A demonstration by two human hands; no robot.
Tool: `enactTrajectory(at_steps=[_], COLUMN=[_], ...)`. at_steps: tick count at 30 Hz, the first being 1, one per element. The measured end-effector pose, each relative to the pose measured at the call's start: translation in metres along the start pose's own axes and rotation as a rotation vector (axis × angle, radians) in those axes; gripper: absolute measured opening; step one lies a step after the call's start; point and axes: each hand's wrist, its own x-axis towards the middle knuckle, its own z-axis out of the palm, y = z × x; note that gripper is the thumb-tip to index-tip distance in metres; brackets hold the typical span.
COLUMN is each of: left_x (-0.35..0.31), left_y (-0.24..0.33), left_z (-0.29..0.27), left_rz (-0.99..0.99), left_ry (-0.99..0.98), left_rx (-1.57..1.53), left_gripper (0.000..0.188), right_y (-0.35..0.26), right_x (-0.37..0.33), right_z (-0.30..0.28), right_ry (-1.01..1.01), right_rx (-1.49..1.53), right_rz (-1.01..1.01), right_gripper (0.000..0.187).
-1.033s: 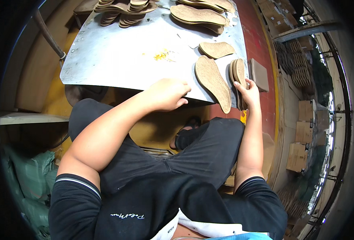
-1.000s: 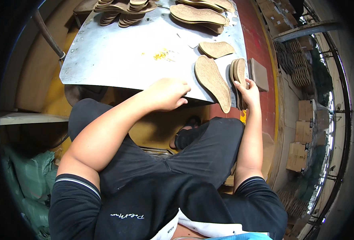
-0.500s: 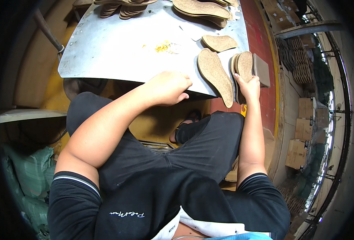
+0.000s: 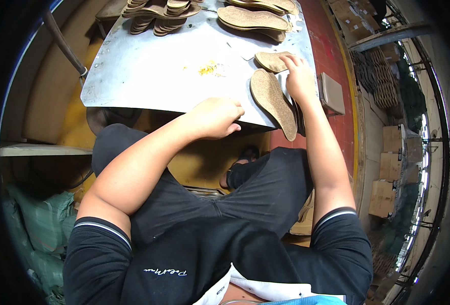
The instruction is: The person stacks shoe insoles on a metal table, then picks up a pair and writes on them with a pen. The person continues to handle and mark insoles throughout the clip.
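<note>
I see my left hand curled into a loose fist at the bench's near edge, gripping nothing I can make out. My right hand rests, fingers spread, near the right edge, fingertips touching a small sole. A long sole lies just beside it, overhanging the near edge.

Bare metal table mid-left; insole stacks along far edge; cork insole and small piece at right

place: shoe workshop | signs: cork insoles, metal worktable, stacked cartons
</note>
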Motion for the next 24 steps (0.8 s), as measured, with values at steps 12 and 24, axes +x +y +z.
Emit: enactTrajectory(at_steps=[12,24], left_x=[-0.003,0.0], left_y=[-0.007,0.0], left_z=[-0.002,0.004], left_rz=[-0.001,0.04], left_ry=[0.011,0.057], left_rx=[-0.089,-0.018], left_gripper=[0.03,0.03], right_y=[0.026,0.041], right_x=[0.071,-0.108], right_z=[-0.009,-0.044], right_ry=[-0.097,-0.356], right_rx=[-0.241,-0.121], right_rz=[-0.14,0.451], right_gripper=[0.077,0.096])
